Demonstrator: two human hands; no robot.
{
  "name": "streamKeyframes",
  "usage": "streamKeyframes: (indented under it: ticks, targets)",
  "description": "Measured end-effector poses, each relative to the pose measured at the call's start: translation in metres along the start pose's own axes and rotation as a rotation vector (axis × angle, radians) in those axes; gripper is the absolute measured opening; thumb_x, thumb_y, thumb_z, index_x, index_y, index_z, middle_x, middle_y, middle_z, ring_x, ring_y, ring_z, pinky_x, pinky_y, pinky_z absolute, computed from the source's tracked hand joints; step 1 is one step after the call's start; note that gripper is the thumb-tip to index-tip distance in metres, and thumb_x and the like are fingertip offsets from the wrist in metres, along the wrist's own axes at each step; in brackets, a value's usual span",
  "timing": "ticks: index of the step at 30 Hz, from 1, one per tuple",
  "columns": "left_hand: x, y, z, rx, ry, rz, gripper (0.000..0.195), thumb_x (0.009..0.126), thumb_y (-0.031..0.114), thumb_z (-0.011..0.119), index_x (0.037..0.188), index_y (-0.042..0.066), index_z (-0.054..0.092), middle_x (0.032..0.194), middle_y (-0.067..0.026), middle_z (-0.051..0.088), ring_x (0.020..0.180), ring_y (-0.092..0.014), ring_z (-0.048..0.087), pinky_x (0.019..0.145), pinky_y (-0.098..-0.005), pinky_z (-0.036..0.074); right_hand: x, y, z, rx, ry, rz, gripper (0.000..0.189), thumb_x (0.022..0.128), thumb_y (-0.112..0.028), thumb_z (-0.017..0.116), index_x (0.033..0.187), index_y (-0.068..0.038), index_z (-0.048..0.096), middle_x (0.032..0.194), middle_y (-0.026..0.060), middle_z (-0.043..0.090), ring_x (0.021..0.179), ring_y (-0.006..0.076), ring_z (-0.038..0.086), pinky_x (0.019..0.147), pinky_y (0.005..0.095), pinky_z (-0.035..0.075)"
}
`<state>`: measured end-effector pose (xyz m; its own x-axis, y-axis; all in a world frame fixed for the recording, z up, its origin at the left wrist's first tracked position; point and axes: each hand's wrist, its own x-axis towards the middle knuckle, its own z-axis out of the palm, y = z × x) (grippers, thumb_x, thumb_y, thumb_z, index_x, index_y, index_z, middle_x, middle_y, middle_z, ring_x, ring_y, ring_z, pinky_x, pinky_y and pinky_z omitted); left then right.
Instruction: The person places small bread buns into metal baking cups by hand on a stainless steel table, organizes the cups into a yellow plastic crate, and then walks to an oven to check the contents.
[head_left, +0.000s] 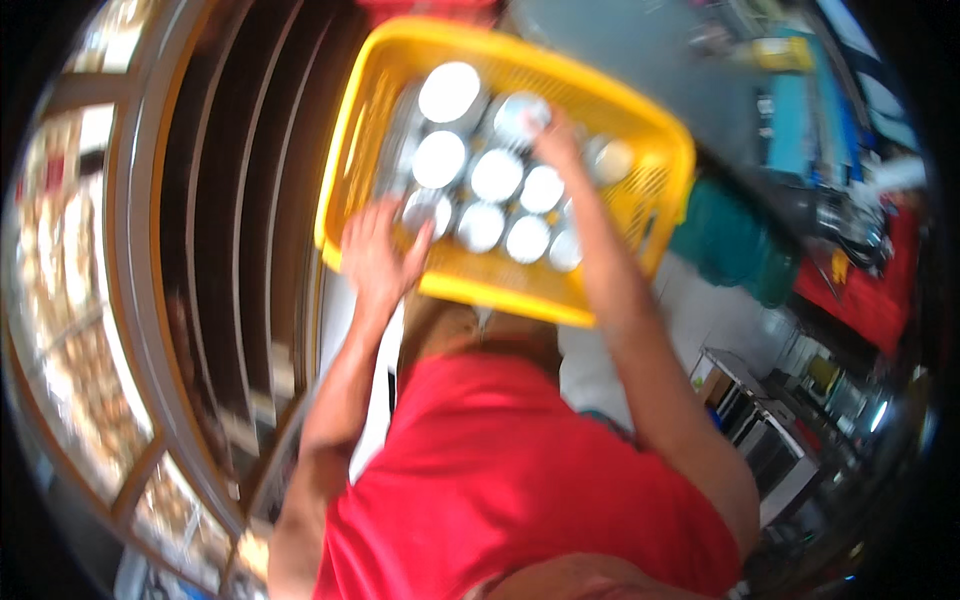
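A yellow plastic crate (420, 37) is in front of me, with several clear containers in it, most with bright white round tops. My right hand (556, 139) reaches into the crate and grips the edge of a white-topped container (516, 116) in the far row. My left hand (379, 247) lies over the near left corner of the crate with its thumb apart from its fingers. The thumb is close to a container (429, 211) in the near row; blur hides whether they touch. A beige-topped container (613, 161) stands at the right side of the crate.
Dark shelves (247, 187) rise at the left beside a glazed case (75, 262) of blurred goods. To the right are a green container (739, 240), a red surface (862, 292) with cluttered items, and a metal-framed stand (765, 427). Something red (427, 9) sits beyond the crate.
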<state>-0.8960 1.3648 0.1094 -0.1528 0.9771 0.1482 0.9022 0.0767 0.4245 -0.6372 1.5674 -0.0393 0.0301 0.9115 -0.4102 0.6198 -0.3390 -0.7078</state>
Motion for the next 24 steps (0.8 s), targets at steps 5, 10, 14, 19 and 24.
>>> streamKeyframes:
  ticks: [5, 10, 14, 19, 24]
  targets:
    - [0.041, -0.003, 0.024, -0.293, -0.235, -0.104, 0.075, 0.083, 0.045, 0.074, 0.141, 0.005, 0.048, 0.15, -0.0247, 0.039, 0.135, -0.044, 0.041, 0.111, -0.052, 0.034, -0.029, -0.024, -0.011, 0.025, 0.067, 0.017, 0.072, 0.087, -0.042, 0.071, 0.142, -0.002, 0.048, 0.141, 0.0203, 0.055, 0.127, 0.0354, 0.056, 0.106, 0.0428, 0.044]
    - [0.129, 0.004, 0.084, -0.086, -0.145, 0.212, 0.076, 0.081, 0.049, 0.073, 0.139, 0.006, 0.049, 0.151, -0.0269, 0.035, 0.135, -0.047, 0.037, 0.112, -0.0549, 0.031, -0.113, -0.042, -0.087, 0.068, -0.021, -0.215, 0.08, 0.088, -0.044, 0.071, 0.148, -0.001, 0.039, 0.142, 0.0215, 0.052, 0.114, 0.0316, 0.062, 0.094, 0.0414, 0.052]
    - [0.142, 0.011, 0.103, -0.041, -0.238, 0.242, 0.073, 0.077, 0.051, 0.076, 0.133, 0.01, 0.054, 0.148, -0.0246, 0.039, 0.135, -0.047, 0.038, 0.111, -0.0546, 0.034, -0.193, 0.011, -0.158, 0.228, 0.057, -0.171, 0.07, 0.089, -0.027, 0.075, 0.146, -0.003, 0.042, 0.143, 0.0186, 0.052, 0.108, 0.0274, 0.063, 0.088, 0.0369, 0.055]
    - [0.126, 0.053, 0.1, -0.039, 0.103, 0.277, 0.077, 0.079, 0.048, 0.077, 0.138, 0.006, 0.051, 0.148, -0.0221, 0.041, 0.135, -0.045, 0.041, 0.11, -0.0538, 0.037, -0.271, 0.116, -0.21, 0.429, 0.269, -0.171, 0.07, 0.087, -0.024, 0.077, 0.144, -0.002, 0.044, 0.119, 0.0109, 0.061, 0.098, 0.0161, 0.062, 0.086, 0.0298, 0.052]
    - [0.009, 0.294, 0.072, -1.224, -0.375, 0.35, 0.066, 0.096, 0.047, 0.053, 0.149, 0.008, 0.041, 0.15, -0.01, 0.042, 0.138, -0.026, 0.041, 0.112, -0.0404, 0.034, -0.332, 0.119, -0.264, 0.955, 0.076, -0.189, 0.094, 0.085, -0.039, 0.078, 0.155, -0.006, 0.025, 0.145, 0.0147, 0.04, 0.122, 0.0237, 0.052, 0.102, 0.0385, 0.046]
